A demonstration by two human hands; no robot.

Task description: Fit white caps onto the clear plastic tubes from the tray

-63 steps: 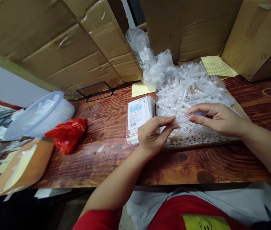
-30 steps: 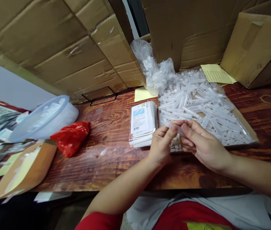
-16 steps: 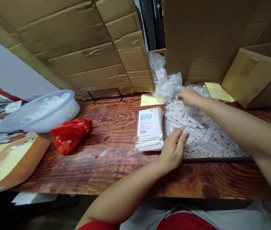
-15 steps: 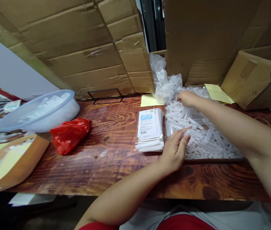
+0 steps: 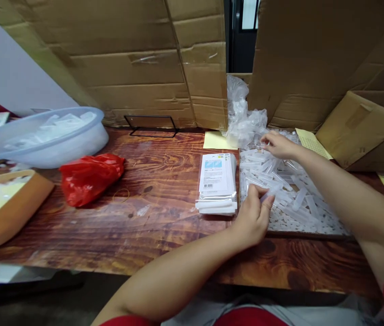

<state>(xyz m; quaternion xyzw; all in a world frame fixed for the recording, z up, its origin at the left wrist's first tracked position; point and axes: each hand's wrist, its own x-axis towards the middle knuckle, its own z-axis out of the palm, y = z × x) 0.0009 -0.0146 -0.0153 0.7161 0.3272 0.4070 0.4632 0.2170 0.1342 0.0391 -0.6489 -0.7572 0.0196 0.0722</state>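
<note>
**Two hands in a heap of clear tubes**

The left hand (image 5: pixel 254 217) pinches one clear plastic tube (image 5: pixel 269 194) between thumb and fingers at the near left edge of the heap of clear plastic tubes (image 5: pixel 286 190), lifted slightly so it comes free of the rest. The right hand (image 5: pixel 278 145) reaches to the far side of the heap, fingers curled down among the tubes; whether it grips one I cannot tell. Just left of the heap lies a stack of flat white labelled packets (image 5: pixel 217 183), close enough to reach without shifting the arm. Behind the heap a crumpled clear plastic bag (image 5: pixel 244 120) rests against brown cardboard boxes (image 5: pixel 144 59), closing that side. Well left of the heap sit a red plastic bag (image 5: pixel 88 177) and a pale round plastic bowl (image 5: pixel 39 138), with bare brown wooden table (image 5: pixel 158 181) between, the widest room for moving
</note>
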